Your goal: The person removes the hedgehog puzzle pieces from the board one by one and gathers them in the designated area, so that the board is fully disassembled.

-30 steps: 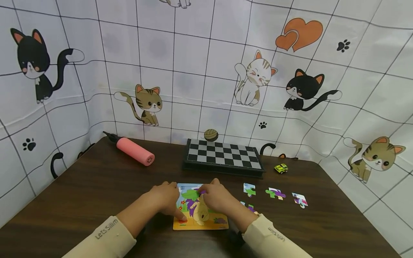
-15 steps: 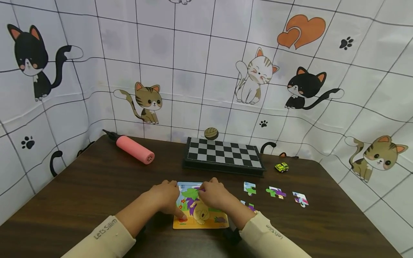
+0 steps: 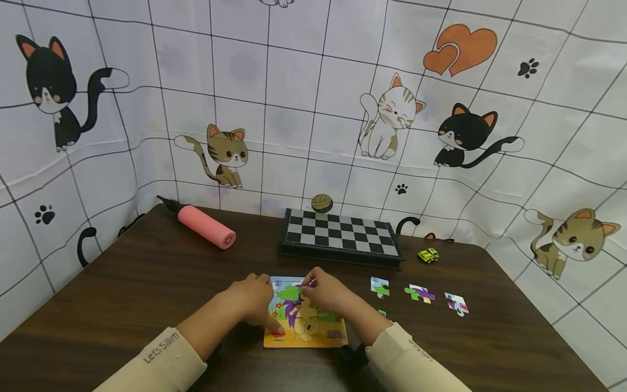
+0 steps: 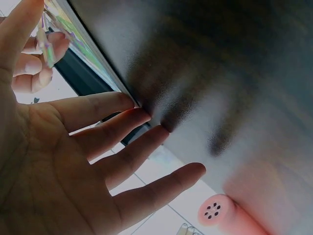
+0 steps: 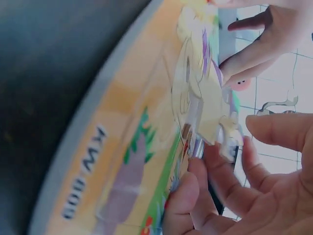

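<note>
A jigsaw puzzle board (image 3: 325, 338) with a cartoon animal picture lies on the table between both hands. My left hand (image 3: 252, 302) rests at its left side, thumb on the lower left corner; in the left wrist view the other fingers (image 4: 142, 191) stretch straight at the board's edge. With thumb and fingertips my right hand (image 3: 328, 294) pinches a puzzle piece (image 5: 228, 139) over the board's upper part; in the right wrist view the piece stands tilted. How far it touches the board cannot be told.
Loose puzzle pieces (image 3: 380, 287) lie right of the board, one partly hidden by the right forearm. Behind stands a folded chessboard (image 3: 340, 234), with a yellow toy car (image 3: 428, 255) to its right. A pink hand pump (image 3: 206, 226) lies at the back left.
My right hand has turned and risen slightly, its thumb and fingertips now showing above the board. Its forearm covers more of the nearest loose piece. The left hand stays put.
</note>
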`<action>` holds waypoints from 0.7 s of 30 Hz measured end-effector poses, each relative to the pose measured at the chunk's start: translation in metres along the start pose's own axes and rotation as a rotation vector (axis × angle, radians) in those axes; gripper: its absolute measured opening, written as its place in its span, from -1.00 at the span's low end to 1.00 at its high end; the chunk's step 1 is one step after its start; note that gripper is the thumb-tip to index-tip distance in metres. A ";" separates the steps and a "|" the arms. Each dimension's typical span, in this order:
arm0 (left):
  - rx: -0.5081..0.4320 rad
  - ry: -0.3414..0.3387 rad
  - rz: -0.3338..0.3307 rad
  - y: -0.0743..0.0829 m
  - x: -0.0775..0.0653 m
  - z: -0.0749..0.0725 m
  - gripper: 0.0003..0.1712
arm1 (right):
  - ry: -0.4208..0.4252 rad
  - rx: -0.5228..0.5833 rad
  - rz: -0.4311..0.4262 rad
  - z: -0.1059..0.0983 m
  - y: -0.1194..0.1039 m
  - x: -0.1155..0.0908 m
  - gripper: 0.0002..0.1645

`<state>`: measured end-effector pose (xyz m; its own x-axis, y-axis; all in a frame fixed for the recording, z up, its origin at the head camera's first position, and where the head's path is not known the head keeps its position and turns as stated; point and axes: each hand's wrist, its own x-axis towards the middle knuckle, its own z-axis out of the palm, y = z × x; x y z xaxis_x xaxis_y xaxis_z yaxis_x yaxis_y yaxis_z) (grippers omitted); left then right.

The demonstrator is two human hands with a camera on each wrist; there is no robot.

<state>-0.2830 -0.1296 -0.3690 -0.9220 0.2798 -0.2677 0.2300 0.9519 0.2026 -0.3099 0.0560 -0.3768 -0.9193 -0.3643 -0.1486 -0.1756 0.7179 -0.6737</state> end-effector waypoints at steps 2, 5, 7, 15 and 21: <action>0.000 -0.001 -0.002 0.001 -0.001 -0.001 0.05 | 0.000 0.089 -0.016 -0.001 0.002 -0.002 -0.85; -0.002 -0.004 -0.005 0.002 -0.001 -0.003 0.05 | 0.003 0.216 -0.038 -0.003 0.005 -0.004 -0.85; -0.003 -0.004 -0.007 0.002 -0.002 -0.003 0.05 | 0.008 0.281 -0.039 -0.005 0.007 -0.006 -0.83; -0.002 0.000 -0.007 0.002 0.002 0.002 0.07 | 0.055 0.470 0.067 -0.030 0.040 -0.022 -0.66; -0.012 0.007 -0.013 0.001 0.004 0.003 0.00 | 0.097 0.375 0.106 -0.078 0.104 -0.059 -0.62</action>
<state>-0.2854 -0.1271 -0.3723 -0.9271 0.2662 -0.2639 0.2140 0.9539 0.2103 -0.3014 0.1981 -0.3816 -0.9575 -0.2295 -0.1748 0.0464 0.4756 -0.8784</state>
